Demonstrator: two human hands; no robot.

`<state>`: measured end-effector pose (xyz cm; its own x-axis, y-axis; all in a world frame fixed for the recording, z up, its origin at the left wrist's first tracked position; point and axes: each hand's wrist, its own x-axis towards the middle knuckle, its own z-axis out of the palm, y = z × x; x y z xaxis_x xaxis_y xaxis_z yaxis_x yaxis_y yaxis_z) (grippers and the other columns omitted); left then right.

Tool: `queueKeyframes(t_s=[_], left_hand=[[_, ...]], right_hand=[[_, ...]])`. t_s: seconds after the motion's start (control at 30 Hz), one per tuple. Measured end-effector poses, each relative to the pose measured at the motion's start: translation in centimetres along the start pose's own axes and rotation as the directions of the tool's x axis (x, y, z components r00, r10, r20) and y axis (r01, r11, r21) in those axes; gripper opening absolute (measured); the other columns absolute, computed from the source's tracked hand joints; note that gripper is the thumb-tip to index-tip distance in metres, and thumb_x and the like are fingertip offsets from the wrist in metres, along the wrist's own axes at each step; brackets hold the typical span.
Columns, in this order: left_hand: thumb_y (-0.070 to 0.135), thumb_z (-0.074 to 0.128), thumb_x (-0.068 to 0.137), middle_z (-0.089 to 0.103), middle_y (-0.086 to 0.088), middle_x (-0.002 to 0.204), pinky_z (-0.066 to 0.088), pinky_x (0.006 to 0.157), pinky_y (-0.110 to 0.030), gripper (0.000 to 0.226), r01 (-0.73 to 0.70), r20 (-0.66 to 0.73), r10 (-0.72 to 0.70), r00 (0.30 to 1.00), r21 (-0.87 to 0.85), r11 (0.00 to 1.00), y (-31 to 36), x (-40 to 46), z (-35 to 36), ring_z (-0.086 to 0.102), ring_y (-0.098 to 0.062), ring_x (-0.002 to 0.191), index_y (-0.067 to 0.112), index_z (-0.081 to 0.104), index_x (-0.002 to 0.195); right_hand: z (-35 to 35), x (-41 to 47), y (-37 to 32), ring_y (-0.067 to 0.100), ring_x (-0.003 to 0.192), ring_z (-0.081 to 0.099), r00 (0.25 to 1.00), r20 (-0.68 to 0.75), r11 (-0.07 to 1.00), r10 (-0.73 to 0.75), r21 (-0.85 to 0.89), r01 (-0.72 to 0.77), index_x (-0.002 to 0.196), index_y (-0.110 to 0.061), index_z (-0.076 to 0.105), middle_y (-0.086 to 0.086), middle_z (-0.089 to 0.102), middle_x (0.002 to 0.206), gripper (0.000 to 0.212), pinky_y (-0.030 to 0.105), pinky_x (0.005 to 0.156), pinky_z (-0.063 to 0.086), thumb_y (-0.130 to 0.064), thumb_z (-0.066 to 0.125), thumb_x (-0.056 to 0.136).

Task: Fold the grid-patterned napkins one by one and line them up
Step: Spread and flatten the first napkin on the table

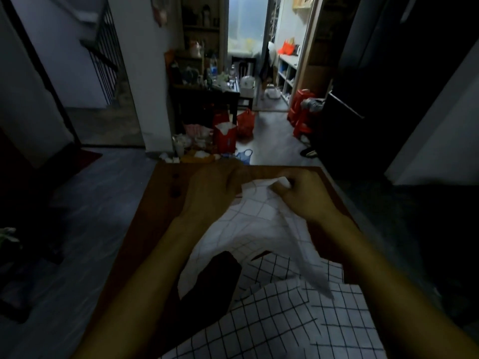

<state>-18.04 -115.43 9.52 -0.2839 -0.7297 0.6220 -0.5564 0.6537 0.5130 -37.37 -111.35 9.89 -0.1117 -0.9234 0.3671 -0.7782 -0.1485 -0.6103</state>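
Head view, dim light. Both hands are raised over the far half of a brown wooden surface (145,229).

Right hand (302,195): fingers curled, pinching the top corner of a white grid-patterned napkin (259,216). The pinched corner shows above the knuckles.

Left hand (207,193): back of hand toward camera, at the napkin's left edge. Its fingers lie behind the cloth and the hand itself; cannot tell whether they grip the fabric or merely touch it.

The held napkin hangs lifted off the surface, draping from the hands toward the near side, creased, with one narrow fold trailing down to the right. Its lower left edge hangs free above a dark shadowed patch.

Other grid-patterned napkins (298,320) lie unfolded and rumpled on the near right part of the surface, overlapping each other, under the hanging cloth.

Far background: tiled floor (269,141), red bags (225,138), a cluttered dark table (207,97), a staircase (103,55) at far left.
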Motion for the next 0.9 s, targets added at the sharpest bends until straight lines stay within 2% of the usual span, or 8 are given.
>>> queueKeyframes(t_s=[0.13, 0.23, 0.33, 0.43, 0.57, 0.73, 0.8, 0.9], left_hand=[[0.020, 0.052, 0.094, 0.064, -0.002, 0.080, 0.039, 0.067, -0.010, 0.021, -0.040, -0.232, 0.044, 0.972, 0.024, 0.999, 6.1, -0.7, -0.9, 0.052, -0.005, 0.070, 0.005, 0.066, 0.096], [0.029, 0.053, 0.089, 0.047, 0.011, 0.066, 0.045, 0.066, -0.018, 0.025, -0.060, -0.170, 0.046, 0.984, -0.079, 0.995, 11.5, -3.0, 0.1, 0.040, -0.001, 0.063, 0.009, 0.059, 0.076], [0.020, 0.066, 0.085, 0.042, 0.012, 0.084, 0.039, 0.076, -0.002, 0.023, 0.114, 0.058, -0.104, 0.993, -0.216, 0.970, 13.9, -4.1, 2.7, 0.038, 0.010, 0.062, 0.005, 0.057, 0.099], [0.015, 0.073, 0.079, 0.040, 0.002, 0.119, 0.011, 0.076, 0.015, 0.066, 0.233, 0.161, -0.195, 0.967, -0.260, 0.937, 13.1, -4.1, 5.1, 0.028, 0.015, 0.092, -0.005, 0.039, 0.133], [0.006, 0.067, 0.084, 0.045, -0.010, 0.137, 0.017, 0.094, 0.005, 0.060, 0.252, 0.167, -0.224, 0.960, -0.179, 0.951, 7.9, -3.3, 8.3, 0.038, -0.011, 0.124, 0.001, 0.040, 0.138], [-0.003, 0.057, 0.088, 0.060, -0.016, 0.123, 0.015, 0.095, 0.000, 0.037, 0.034, 0.110, -0.045, 0.993, 0.103, 0.994, 6.3, -2.0, 8.4, 0.052, -0.023, 0.117, 0.004, 0.057, 0.125], [-0.003, 0.059, 0.085, 0.060, -0.012, 0.124, 0.014, 0.101, -0.001, 0.042, -0.133, 0.164, 0.112, 0.980, 0.124, 0.983, 6.2, -1.3, 7.8, 0.050, -0.018, 0.117, 0.010, 0.058, 0.125], [0.006, 0.060, 0.083, 0.066, -0.019, 0.113, 0.028, 0.096, -0.018, 0.033, -0.256, 0.290, 0.195, 0.937, 0.188, 0.948, 5.3, -0.5, 7.3, 0.064, -0.027, 0.100, 0.004, 0.065, 0.115]], right_hand=[[-3.9, 1.3, -0.3, 0.008, 0.056, 0.059, 0.952, 0.091, 0.940, 0.291, 0.156, -0.302, 0.083, -0.004, 0.067, 0.002, 0.064, 0.066, 0.019, 0.008, 0.045, 0.043, -0.017, 0.057, 0.092], [-6.1, 2.3, -0.8, 0.022, 0.055, 0.067, 0.866, 0.267, 0.786, 0.424, 0.367, -0.498, 0.086, 0.005, 0.064, 0.021, 0.068, 0.075, 0.017, 0.023, 0.044, 0.051, -0.007, 0.053, 0.091], [-7.0, 2.2, -0.7, 0.030, 0.063, 0.070, 0.830, 0.305, 0.716, 0.466, 0.421, -0.557, 0.091, 0.009, 0.063, 0.026, 0.069, 0.083, 0.017, 0.033, 0.051, 0.057, -0.003, 0.052, 0.089], [-7.2, 1.5, -0.1, 0.033, 0.075, 0.070, 0.823, 0.324, 0.692, 0.467, 0.445, -0.568, 0.104, 0.013, 0.059, 0.026, 0.069, 0.094, 0.022, 0.037, 0.063, 0.060, -0.003, 0.051, 0.091], [-7.9, 0.9, 1.7, 0.026, 0.071, 0.071, 0.806, 0.309, 0.571, 0.505, 0.581, -0.580, 0.113, 0.005, 0.059, 0.023, 0.070, 0.096, 0.026, 0.031, 0.057, 0.059, -0.009, 0.046, 0.094], [-7.7, -0.7, 4.8, 0.021, 0.117, 0.049, 0.959, -0.073, 0.959, 0.275, 0.089, -0.269, 0.143, -0.023, 0.031, 0.010, 0.045, 0.138, 0.071, 0.038, 0.093, 0.047, -0.050, 0.061, 0.084], [-7.7, -1.4, 5.1, 0.026, 0.138, 0.019, 1.000, 0.015, 0.995, -0.017, -0.094, 0.019, 0.146, -0.032, 0.023, 0.005, 0.020, 0.152, 0.088, 0.044, 0.107, 0.027, -0.061, 0.065, 0.074], [-7.0, -1.5, 5.7, 0.022, 0.144, -0.013, 0.920, 0.299, 0.878, -0.253, -0.328, 0.348, 0.145, -0.035, 0.027, -0.004, 0.004, 0.158, 0.089, 0.041, 0.112, -0.004, -0.062, 0.068, 0.071]])
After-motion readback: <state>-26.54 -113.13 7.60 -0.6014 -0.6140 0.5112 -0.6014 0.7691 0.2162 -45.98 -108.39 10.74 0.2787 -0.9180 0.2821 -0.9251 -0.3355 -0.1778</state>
